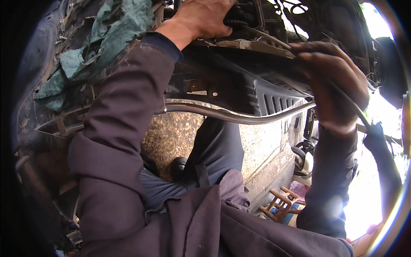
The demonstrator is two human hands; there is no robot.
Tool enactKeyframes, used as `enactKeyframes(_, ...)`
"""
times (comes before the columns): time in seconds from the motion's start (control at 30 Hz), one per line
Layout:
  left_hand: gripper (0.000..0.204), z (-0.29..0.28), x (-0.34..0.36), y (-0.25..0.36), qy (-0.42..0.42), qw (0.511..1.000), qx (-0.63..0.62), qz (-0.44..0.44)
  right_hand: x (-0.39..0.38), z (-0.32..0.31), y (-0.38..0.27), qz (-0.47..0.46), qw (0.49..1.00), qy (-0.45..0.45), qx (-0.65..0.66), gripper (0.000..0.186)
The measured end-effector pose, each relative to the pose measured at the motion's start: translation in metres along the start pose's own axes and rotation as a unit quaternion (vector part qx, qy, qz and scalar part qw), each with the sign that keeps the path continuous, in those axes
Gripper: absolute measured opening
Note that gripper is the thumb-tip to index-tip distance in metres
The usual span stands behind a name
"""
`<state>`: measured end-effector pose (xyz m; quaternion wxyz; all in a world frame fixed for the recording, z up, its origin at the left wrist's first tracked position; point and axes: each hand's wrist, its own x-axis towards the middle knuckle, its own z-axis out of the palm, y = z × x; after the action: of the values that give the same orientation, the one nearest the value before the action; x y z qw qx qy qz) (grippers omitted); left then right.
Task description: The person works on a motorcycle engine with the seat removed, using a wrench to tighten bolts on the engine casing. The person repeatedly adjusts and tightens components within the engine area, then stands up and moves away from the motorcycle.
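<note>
At the upper middle my left hand (201,17) reaches, back upward, over dark machine parts (246,13). Its thumb shows beside them, but the other fingers run out of view at the top edge. On the right, my right hand (334,81) is closed around a long thin rod (274,40). One end of the rod slants up toward the machine parts near my left thumb. Its other stretch comes out below my palm toward the lower right. Beneath both hands lies a black ribbed panel (239,79), with a bent metal tube (205,110) along its near side.
A torn teal cloth (115,34) drapes over the metal frame (30,103) on the left. Lower right, a small wooden stool (280,203) stands near a parked two-wheeler (304,158). A dark, blurred shape (381,150) stands at the right rim. Speckled floor (171,132) shows below.
</note>
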<state>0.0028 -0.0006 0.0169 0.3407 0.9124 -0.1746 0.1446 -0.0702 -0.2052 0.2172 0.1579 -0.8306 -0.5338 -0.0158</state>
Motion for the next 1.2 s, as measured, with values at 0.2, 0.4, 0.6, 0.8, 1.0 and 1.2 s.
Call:
enactKeyframes(0.2, 0.056, -0.003, 0.003, -0.004, 0.002, 1.000, -0.019, 0.018, -0.064, -0.004, -0.025, 0.088, 0.920, 0.214, 0.317, 0.023)
enactKeyframes(0.4, 0.059, -0.025, 0.004, -0.015, -0.075, 0.997, -0.036, 0.008, -0.103, 0.053, -0.045, 0.212, 0.804, 0.264, 0.489, 0.015)
enactKeyframes(0.6, 0.061, -0.044, -0.004, -0.018, -0.060, 0.996, -0.022, -0.059, -0.105, 0.090, -0.048, 0.281, 0.758, 0.273, 0.522, 0.014)
enactKeyframes(0.8, 0.057, -0.030, -0.013, -0.011, -0.035, 0.999, 0.011, -0.001, -0.103, 0.114, -0.040, 0.321, 0.758, 0.270, 0.499, 0.012)
enactKeyframes(1.0, 0.058, -0.027, -0.021, -0.010, -0.037, 0.999, 0.013, -0.029, -0.105, 0.142, -0.028, 0.316, 0.741, 0.337, 0.487, 0.013)
enactKeyframes(1.2, 0.049, -0.045, -0.035, -0.006, -0.045, 0.996, 0.011, -0.079, -0.108, 0.145, -0.024, 0.300, 0.733, 0.335, 0.510, 0.015)
